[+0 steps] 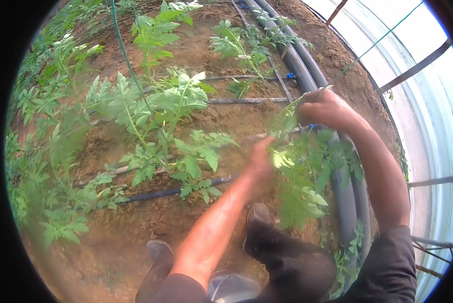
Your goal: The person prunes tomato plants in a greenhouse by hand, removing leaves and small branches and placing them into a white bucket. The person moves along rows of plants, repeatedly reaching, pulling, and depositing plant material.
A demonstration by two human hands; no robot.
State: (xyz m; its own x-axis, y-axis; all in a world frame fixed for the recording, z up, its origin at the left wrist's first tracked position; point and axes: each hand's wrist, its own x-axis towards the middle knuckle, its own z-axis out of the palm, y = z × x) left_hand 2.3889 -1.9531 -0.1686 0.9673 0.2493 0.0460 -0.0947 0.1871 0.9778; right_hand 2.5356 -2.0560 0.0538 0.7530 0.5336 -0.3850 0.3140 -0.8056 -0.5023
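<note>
A leafy plant, likely tomato [302, 166], stands before me beside the grey pipes. My right hand [319, 106] is closed at its top, where a green twine [378, 45] runs down from the upper right. Lower and to the left, my left hand [262, 157] is at the plant's side with its thumb against the stem or leaves. Its fingers are blurred and partly hidden, so its grip is unclear. Another green twine [126, 57] drops to a plant [169, 102] left of my hands.
Two thick grey pipes [302, 64] curve along the right side, with blue fittings [290, 75]. Thin black drip lines [173, 192] cross the brown soil between leafy plants. Plastic greenhouse sheeting [431, 132] on poles [416, 68] stands at the right. My shoes [258, 214] rest on the soil.
</note>
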